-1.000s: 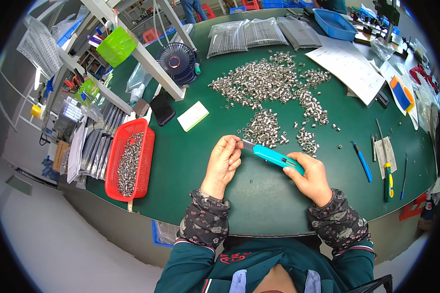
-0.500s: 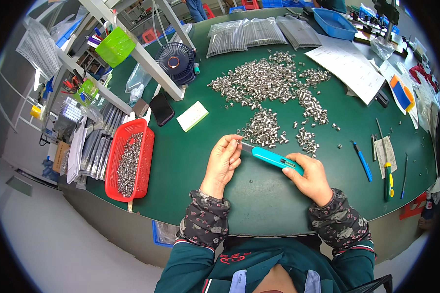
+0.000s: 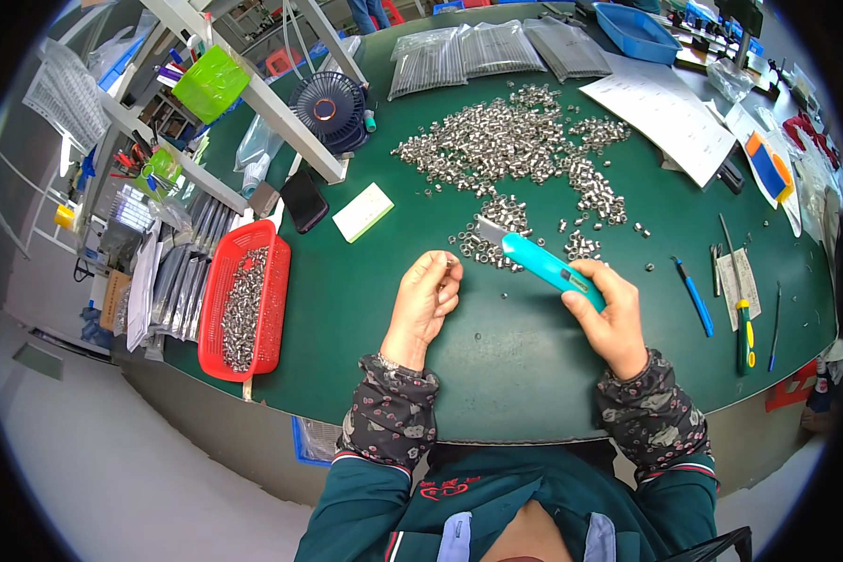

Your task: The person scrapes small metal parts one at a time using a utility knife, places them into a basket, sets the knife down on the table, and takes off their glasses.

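My right hand (image 3: 611,314) is closed round the handle of a teal utility knife (image 3: 548,266), its blade bared and pointing up and left. The blade tip lies in front of a small heap of short metal sleeves (image 3: 495,225) in this view, apart from my left hand. In a pinch of thumb and forefinger, my left hand (image 3: 423,304) holds a tiny metal sleeve (image 3: 450,264), mostly hidden by the fingertips. Beyond the knife spreads a larger heap of the same sleeves (image 3: 506,136). A few loose ones lie on the green table (image 3: 525,375).
A red basket (image 3: 277,309) of small metal parts stands at the left, near a phone (image 3: 303,200) and a white-green box (image 3: 363,213). At right lie a blue pen-like tool (image 3: 693,298) and a green-yellow-handled tool (image 3: 746,337). Bagged rods (image 3: 506,49) lie at the back.
The knife has moved away from my left fingertips, up and to the right, with its blade swung upward. My left hand keeps its pinch in nearly the same place.
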Demonstrator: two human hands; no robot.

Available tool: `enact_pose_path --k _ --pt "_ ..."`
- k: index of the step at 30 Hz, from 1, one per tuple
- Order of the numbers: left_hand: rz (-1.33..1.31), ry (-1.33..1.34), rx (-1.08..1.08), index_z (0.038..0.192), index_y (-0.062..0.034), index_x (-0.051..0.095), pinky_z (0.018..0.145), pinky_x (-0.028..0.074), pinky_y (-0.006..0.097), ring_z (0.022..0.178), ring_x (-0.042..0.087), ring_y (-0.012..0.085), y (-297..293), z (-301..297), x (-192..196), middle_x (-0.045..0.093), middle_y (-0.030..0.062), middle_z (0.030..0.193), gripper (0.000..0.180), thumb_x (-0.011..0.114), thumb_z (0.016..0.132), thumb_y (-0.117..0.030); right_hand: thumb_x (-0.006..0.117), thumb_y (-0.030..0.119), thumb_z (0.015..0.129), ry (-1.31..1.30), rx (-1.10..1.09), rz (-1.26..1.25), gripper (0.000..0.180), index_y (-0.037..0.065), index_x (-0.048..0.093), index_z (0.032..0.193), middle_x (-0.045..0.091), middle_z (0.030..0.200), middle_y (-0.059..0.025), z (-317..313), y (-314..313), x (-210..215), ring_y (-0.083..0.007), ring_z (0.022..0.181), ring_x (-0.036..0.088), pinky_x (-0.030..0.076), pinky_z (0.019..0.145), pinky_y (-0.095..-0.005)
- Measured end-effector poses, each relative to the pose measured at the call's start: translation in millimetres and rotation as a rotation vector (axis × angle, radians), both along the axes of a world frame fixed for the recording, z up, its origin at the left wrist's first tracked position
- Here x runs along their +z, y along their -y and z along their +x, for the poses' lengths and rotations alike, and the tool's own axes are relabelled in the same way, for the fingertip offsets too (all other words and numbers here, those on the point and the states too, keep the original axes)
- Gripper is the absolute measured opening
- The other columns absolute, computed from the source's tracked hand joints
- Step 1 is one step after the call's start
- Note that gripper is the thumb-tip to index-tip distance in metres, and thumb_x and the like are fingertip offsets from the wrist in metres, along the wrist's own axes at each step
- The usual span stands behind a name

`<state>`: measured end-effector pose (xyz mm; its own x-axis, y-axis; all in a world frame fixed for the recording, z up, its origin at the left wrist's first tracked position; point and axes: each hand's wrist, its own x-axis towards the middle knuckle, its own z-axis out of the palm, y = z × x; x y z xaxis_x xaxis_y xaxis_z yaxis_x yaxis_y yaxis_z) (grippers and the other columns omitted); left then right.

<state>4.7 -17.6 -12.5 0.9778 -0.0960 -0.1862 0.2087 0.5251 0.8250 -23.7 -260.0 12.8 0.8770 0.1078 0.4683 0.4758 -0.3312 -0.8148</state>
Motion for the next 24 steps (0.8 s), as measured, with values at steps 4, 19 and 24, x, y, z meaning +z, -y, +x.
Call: enact_pose_path --k 4,19,24 --pt "-0.113 -0.014 -0.062 0.086 -0.0049 0.053 0.036 0.023 0.016 0.048 0.035 0.0059 4.1 1.0 2.0 0.051 0.003 0.074 0.009 0.05 0.087 -0.014 0.066 0.014 0.074 -0.017 -0.027 -0.013 0.026 -0.001 0.058 0.094 0.061 0.084 -0.0141 2.9 0.0 -1.8 -0.0258 0.073 0.06 0.046 0.066 -0.0311" --pt "1.471 0.323 0.257 0.077 -0.0072 0.059 0.057 0.041 0.032 0.063 0.049 0.0181 18.1 23.6 -5.7 0.044 0.0036 0.07 0.011 0.066 0.07 -0.011 0.067 0.018 0.074 0.035 -0.026 0.006 0.028 0.0 0.058 0.094 0.061 0.083 -0.0142 1.3 1.2 -2.8 -0.0261 0.071 0.06 0.046 0.064 -0.0313" --pt "1.464 0.384 0.251 0.074 -0.0059 0.057 0.059 0.041 0.034 0.066 0.05 0.02 18.0 24.8 -8.2 0.045 0.0051 0.073 0.009 0.064 0.072 -0.011 0.066 0.018 0.074 0.015 -0.014 -0.006 0.028 0.0 0.058 0.094 0.061 0.083 -0.0145 2.9 -0.3 -2.2 -0.0263 0.07 0.06 0.046 0.063 -0.0314"
